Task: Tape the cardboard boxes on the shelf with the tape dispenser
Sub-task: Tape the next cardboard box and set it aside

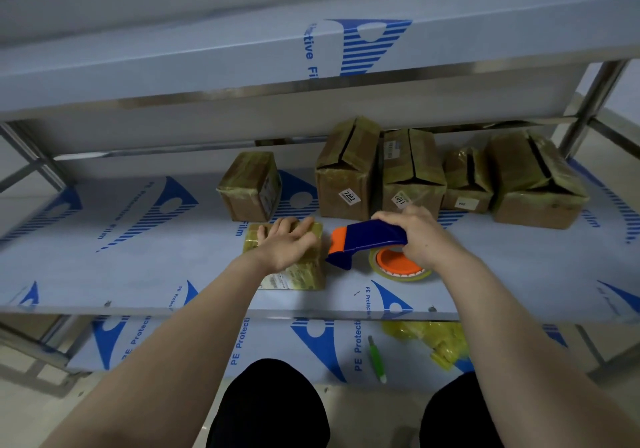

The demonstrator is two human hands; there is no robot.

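Observation:
A small flat cardboard box (298, 274), wrapped in yellowish tape, lies near the front of the middle shelf (138, 274). My left hand (289, 243) rests on top of it with fingers spread. Just to its right, my right hand (419, 236) grips the handle of a blue and orange tape dispenser (360, 240), whose tape roll (398, 266) sits against the shelf. The dispenser's orange front end points at the box, a small gap away. Several taller taped boxes (346, 174) stand in a row behind.
One taped box (251, 186) stands left of the row. The upper shelf (311, 53) overhangs closely above. On the lower shelf lie a green tool (377, 361) and crumpled yellow tape (433, 340). Metal posts (595, 101) frame the right side.

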